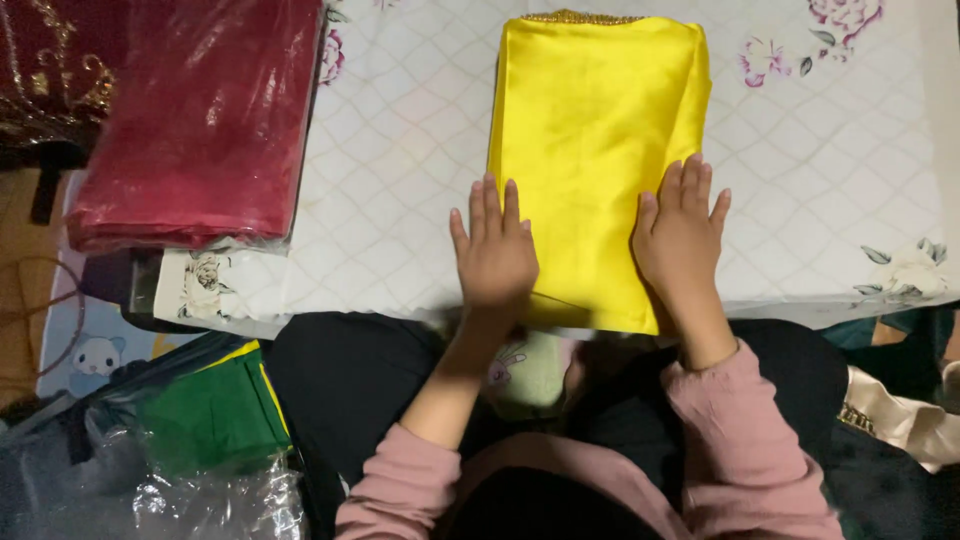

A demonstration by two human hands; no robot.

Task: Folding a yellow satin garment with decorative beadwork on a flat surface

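Folded cloth (590, 150), bright yellow with a gold beaded edge at its far end. Table cover (400, 170), white with a diamond quilt pattern and pink flower prints. Wrapped fabric (200, 120), deep red under clear plastic. Bagged cloth (215, 415), green. Sleeves (740, 440), dusty pink.

Yellow cloth (590, 150) satin-glossy, smooth; red cloth (200, 120) plastic-wrapped, shiny.

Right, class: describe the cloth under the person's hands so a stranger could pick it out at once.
Start at the white quilted table cover with pink flowers. In its middle lies a folded yellow cloth, with the left hand and right hand pressed flat on its near end. It is plain, shiny and unwrapped, unlike the red cloth in clear plastic to its left.
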